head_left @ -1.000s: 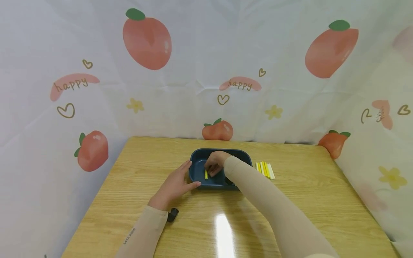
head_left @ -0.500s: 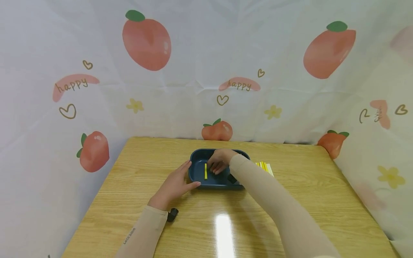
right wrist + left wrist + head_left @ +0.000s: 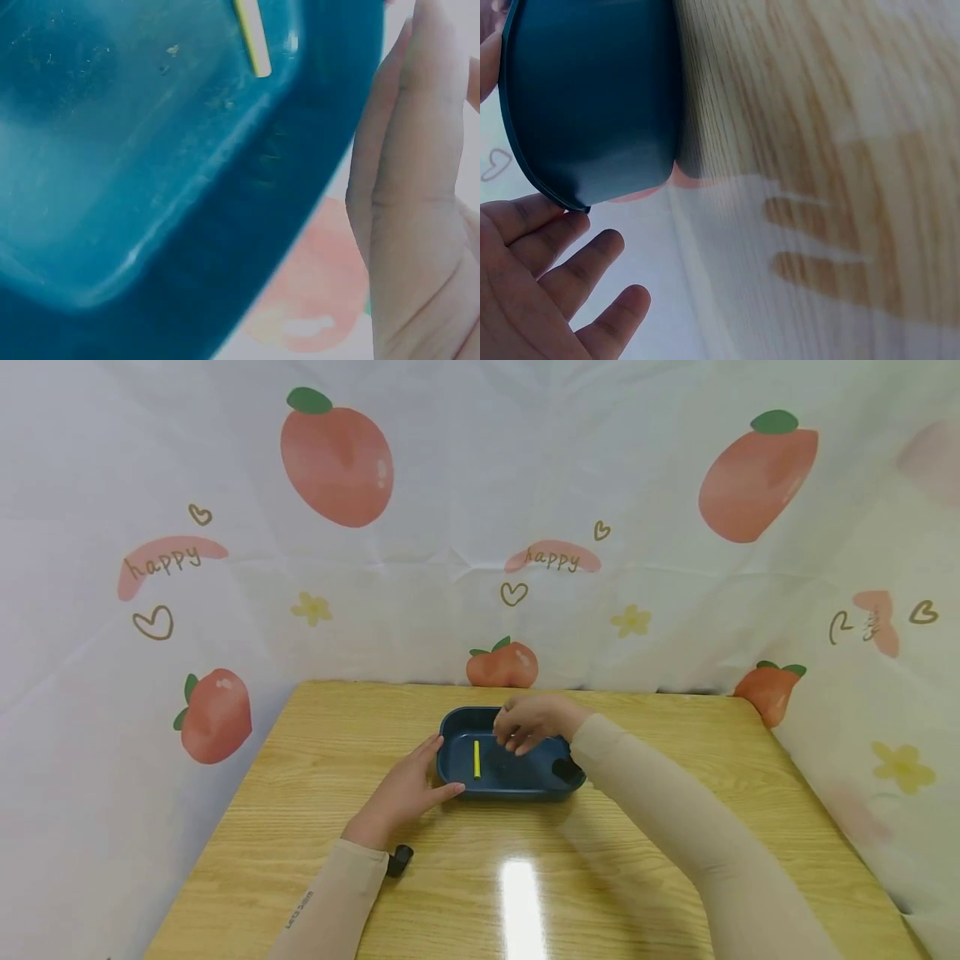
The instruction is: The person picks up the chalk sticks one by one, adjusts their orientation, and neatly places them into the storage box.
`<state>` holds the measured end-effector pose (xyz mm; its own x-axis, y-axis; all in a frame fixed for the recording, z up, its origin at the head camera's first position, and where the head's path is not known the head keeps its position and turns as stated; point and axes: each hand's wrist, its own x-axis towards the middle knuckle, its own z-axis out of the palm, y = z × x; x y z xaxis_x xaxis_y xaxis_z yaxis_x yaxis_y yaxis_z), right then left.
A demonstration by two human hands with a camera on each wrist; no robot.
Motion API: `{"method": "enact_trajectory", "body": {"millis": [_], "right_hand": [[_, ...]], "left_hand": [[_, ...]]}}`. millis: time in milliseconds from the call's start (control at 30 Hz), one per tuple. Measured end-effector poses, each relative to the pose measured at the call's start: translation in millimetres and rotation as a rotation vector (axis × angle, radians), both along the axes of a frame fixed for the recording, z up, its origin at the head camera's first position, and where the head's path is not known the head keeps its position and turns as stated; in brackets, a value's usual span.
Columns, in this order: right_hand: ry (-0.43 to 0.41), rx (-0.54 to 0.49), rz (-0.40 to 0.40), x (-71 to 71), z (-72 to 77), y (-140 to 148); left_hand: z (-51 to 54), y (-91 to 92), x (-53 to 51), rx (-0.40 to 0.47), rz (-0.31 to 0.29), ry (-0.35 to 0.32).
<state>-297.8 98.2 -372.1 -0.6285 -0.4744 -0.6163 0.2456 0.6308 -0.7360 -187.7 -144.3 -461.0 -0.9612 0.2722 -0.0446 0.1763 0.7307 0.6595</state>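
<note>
A dark blue tray (image 3: 517, 794) lies on the table with one yellow stick (image 3: 477, 760) inside, near its left end. My left hand (image 3: 405, 791) touches the tray's left end, thumb at the near rim and fingers at the side; the left wrist view shows the fingertips of this hand (image 3: 555, 277) against the tray wall (image 3: 592, 90). Above the tray's far side, my right hand (image 3: 536, 722) hovers with relaxed, bent fingers and nothing visible in them. In the right wrist view the hand (image 3: 420, 187) is beside the tray rim, and the stick (image 3: 253, 37) lies within.
The wooden table (image 3: 337, 718) runs back to a white cloth (image 3: 420, 568) printed with fruit. My right forearm (image 3: 675, 802) crosses over the tray's right end and hides the table behind it. A small black object (image 3: 401, 860) sits at my left wrist.
My right hand has moved up and right from the yellow stick, which stays in the tray. The forearm now covers the yellow and white sticks right of the tray. My left hand has stayed put.
</note>
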Motion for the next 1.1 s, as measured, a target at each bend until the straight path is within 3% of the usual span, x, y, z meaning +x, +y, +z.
{"method": "enact_trajectory", "body": {"millis": [333,533,1100], "right_hand": [[0.079,-0.089,0.009,11.5,19.9,35.4],[0.09,-0.133,-0.031,18.8,27.8,60.5],[0.242,-0.129,-0.136,40.8,25.5,126.2]], "left_hand": [[-0.5,-0.8,-1.4,-0.004,0.002,-0.004],[-0.4,-0.8,-2.0,-0.015,-0.006,-0.001],[0.1,-0.1,-1.6,-0.008,0.001,-0.011]]}}
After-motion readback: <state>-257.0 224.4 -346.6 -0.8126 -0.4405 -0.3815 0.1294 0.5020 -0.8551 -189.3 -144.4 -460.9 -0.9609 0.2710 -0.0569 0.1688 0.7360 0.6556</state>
